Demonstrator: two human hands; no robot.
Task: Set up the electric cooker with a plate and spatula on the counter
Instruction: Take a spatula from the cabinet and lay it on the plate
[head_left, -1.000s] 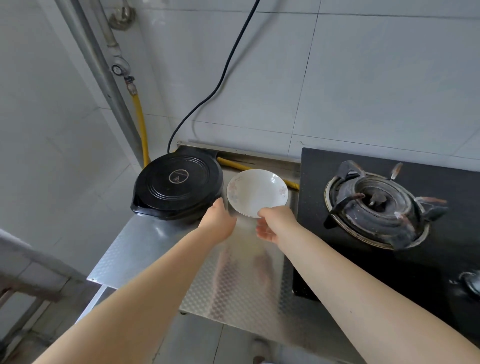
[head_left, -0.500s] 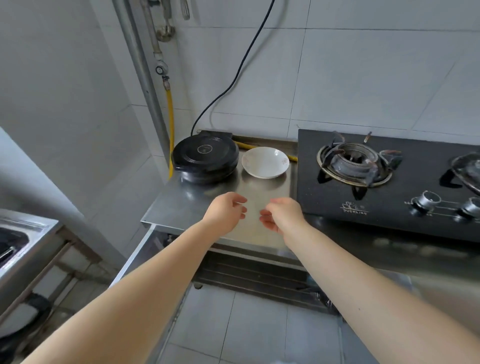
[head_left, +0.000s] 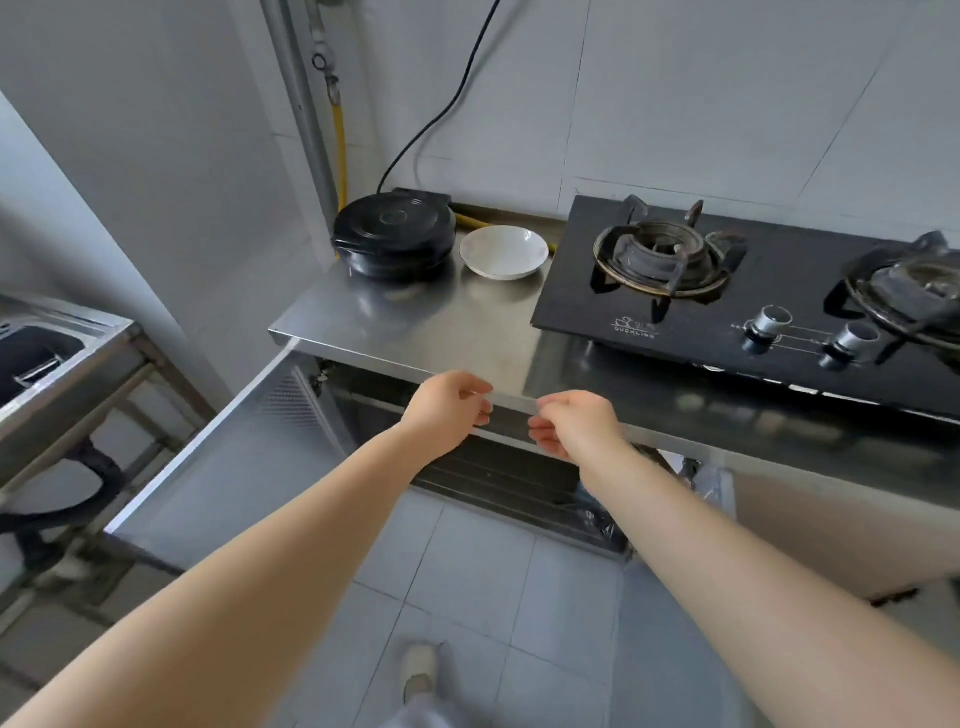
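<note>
Item: electric cooker (head_left: 393, 240), black, round, lid down, at the back left corner of the steel surface (head_left: 426, 322); its cord runs up the tiled wall. Just beside it on the right, a white plate (head_left: 504, 251), upright, apart from the cooker by a narrow gap, near the gas hob (head_left: 753, 291).

Item: left hand (head_left: 448, 410) and right hand (head_left: 574, 422), both at the front edge of the surface, well apart from cooker and plate. Fingers loosely curled, nothing held in either.

Step in hand, as judged: the plate is placed, the spatula is wanting. It should be fetched next and laid on the bare steel in front of the plate, handle toward the front edge, blade clear of the hob's burner and of the cooker's lid so that the lid can open freely.

Not made out: no spatula anywhere in view. The open shelf under the surface is dark; something glossy lies there, possibly a bag. The cooker's plug and socket are cut off at the top. The sink (head_left: 36, 353) at left is only partly in view.
</note>
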